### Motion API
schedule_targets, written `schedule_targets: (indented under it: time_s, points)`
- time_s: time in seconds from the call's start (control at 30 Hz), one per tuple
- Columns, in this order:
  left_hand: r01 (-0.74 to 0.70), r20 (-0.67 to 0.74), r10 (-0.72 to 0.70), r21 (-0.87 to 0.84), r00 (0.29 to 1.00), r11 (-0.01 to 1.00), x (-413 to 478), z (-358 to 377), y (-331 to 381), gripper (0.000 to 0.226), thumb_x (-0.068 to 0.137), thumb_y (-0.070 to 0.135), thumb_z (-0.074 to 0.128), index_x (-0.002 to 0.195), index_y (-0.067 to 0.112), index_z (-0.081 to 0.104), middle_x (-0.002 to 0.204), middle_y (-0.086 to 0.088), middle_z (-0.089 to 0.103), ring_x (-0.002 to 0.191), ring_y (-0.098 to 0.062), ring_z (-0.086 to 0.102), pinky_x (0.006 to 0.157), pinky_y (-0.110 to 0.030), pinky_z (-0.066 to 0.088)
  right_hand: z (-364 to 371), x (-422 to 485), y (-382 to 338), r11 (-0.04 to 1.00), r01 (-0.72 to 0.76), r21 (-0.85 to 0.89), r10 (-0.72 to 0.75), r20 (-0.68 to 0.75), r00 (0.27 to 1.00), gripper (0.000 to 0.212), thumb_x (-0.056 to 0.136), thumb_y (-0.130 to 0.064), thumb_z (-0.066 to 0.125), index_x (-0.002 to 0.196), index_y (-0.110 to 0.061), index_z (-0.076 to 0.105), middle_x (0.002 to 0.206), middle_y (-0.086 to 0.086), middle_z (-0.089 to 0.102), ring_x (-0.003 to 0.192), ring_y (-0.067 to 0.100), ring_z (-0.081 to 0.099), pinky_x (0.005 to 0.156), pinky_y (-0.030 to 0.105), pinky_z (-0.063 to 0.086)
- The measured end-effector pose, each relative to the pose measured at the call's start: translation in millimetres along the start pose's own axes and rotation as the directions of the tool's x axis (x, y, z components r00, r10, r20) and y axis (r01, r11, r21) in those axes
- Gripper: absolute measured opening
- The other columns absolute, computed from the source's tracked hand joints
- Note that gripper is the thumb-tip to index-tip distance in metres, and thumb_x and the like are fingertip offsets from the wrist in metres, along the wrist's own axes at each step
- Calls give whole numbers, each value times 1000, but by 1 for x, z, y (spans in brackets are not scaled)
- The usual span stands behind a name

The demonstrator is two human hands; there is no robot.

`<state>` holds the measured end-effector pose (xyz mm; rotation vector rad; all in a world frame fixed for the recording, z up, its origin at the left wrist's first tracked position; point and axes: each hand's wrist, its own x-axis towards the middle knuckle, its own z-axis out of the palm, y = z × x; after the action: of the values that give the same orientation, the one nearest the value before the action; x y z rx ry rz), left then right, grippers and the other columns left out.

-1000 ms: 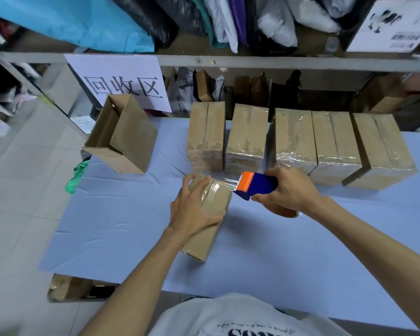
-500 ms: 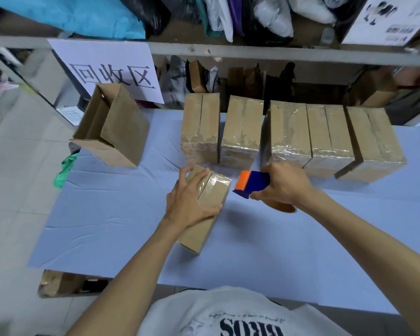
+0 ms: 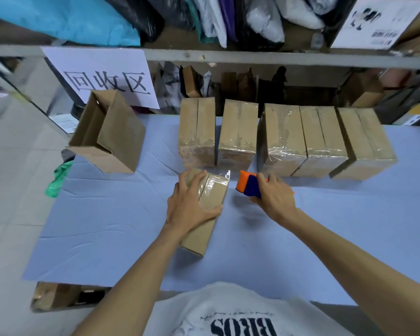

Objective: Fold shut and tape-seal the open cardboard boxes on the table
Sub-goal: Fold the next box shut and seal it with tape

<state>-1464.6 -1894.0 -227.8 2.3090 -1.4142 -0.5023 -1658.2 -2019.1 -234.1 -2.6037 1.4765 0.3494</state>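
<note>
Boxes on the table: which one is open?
The far-left box, by the paper sign: its top gapes open. The five in the back row and the box under the left hand are taped.

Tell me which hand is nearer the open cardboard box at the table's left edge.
Left. The left hand holds the small box, just to the right of the open box; the right hand, gripping the tape dispenser, is farther right again.
</note>
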Motion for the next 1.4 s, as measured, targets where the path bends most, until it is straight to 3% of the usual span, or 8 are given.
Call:
schedule_targets:
  time_s: [0.13,0.3,0.53,0.63,0.77,0.93,1.13,1.4]
  points:
    - [10,1,-10,-20,1000,1000,-1,1,-1,92,59,68,74,138,43,34,143,9,23,128,-20,42,89,-41,47,25,-13,8,982,-105,-157,106,2,994,66,90,-21,64,144,-6,28,121,19,51,107,35,51,81,40,43]
    - [-2,3,2,-35,1000,999,-1,1,-2,96,60,69,73,142,41,32,146,7,22,130,-20,40,91,-42,48,51,-25,11,986,-166,-21,167,92,982,70,85,7,53,146,0,19,123,23,45,107,35,47,73,34,36]
    - [50,-7,-51,-84,999,995,2,2,0,107,60,77,70,148,32,28,146,7,28,128,-20,44,91,-41,48,25,-22,-3,970,-140,199,163,-100,982,33,83,-24,70,101,1,56,100,19,53,85,38,55,62,35,36]
    - [88,-3,-88,-102,996,991,0,3,5,103,63,74,71,147,32,27,146,8,28,129,-19,41,90,-40,47,-1,-10,-32,821,-62,567,140,-95,986,27,97,-34,53,93,-7,57,92,9,61,83,29,57,63,34,37]
    - [222,-19,-243,-346,970,912,4,2,11,61,86,50,65,136,26,40,139,9,41,123,-17,48,85,-31,37,-15,4,-62,614,-119,780,174,13,985,48,93,-44,56,73,0,59,68,16,65,66,34,65,66,49,53]
    - [314,-31,-380,-504,924,805,16,-13,5,25,90,37,65,106,18,58,111,3,63,102,-16,60,80,-26,35,-19,4,-70,603,-152,783,165,64,984,45,91,-45,58,65,-8,54,65,14,66,61,30,66,67,51,56]
    - [249,-152,-392,-558,907,791,10,-35,17,21,85,34,73,92,21,58,87,10,64,73,1,57,64,-18,36,-35,-4,-63,611,4,792,136,-109,985,43,90,-47,54,70,-9,56,61,9,62,59,29,62,61,51,54]
    - [61,-238,-282,-654,929,754,-4,-39,36,28,78,25,80,82,29,53,79,10,63,69,-3,61,70,-22,48,-57,-12,-39,607,183,774,145,-334,931,31,92,-28,61,69,-8,55,62,11,58,63,29,56,61,48,50]
